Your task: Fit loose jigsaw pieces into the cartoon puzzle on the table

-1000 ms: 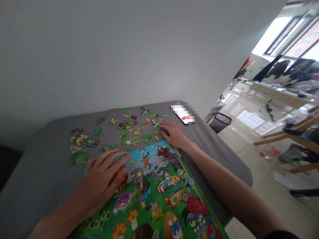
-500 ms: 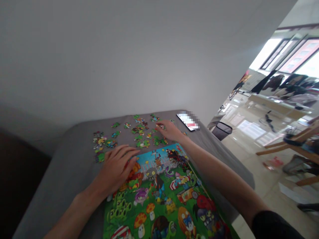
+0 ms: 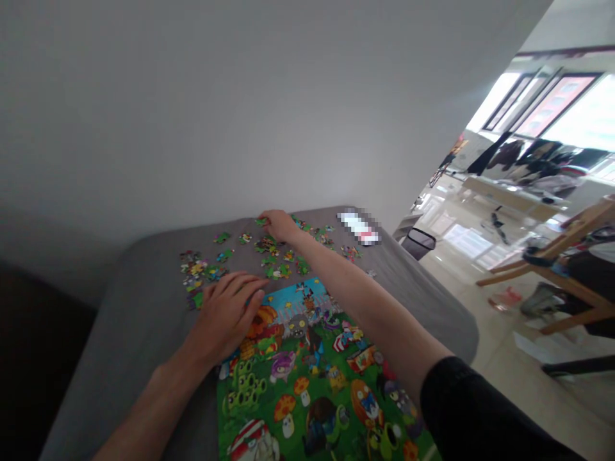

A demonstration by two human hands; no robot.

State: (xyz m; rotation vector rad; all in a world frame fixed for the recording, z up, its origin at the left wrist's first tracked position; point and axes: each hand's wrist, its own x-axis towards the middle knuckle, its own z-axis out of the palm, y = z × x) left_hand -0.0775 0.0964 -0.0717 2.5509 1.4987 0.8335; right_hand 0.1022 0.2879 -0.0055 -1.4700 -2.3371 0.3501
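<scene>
Head view: we see left hand (image 3: 228, 314) spread, fingertips at upper edge of assembled jigsaw puzzle (image 3: 307, 378), on grey-covered bench (image 3: 129, 294). Right hand (image 3: 281, 226) reaches over loose jigsaw pieces (image 3: 269, 246), fingers curled down — any pinch we cannot tell. Pieces thin, light, stiff card — we judge them best taken by edges.

No words or numbers could be read in this moment. The phone (image 3: 359, 228) was covered by a pixel blur, so anything on its screen was hidden, and the picture on the jigsaw puzzle (image 3: 312, 378) showed no letters that I could read.
</scene>
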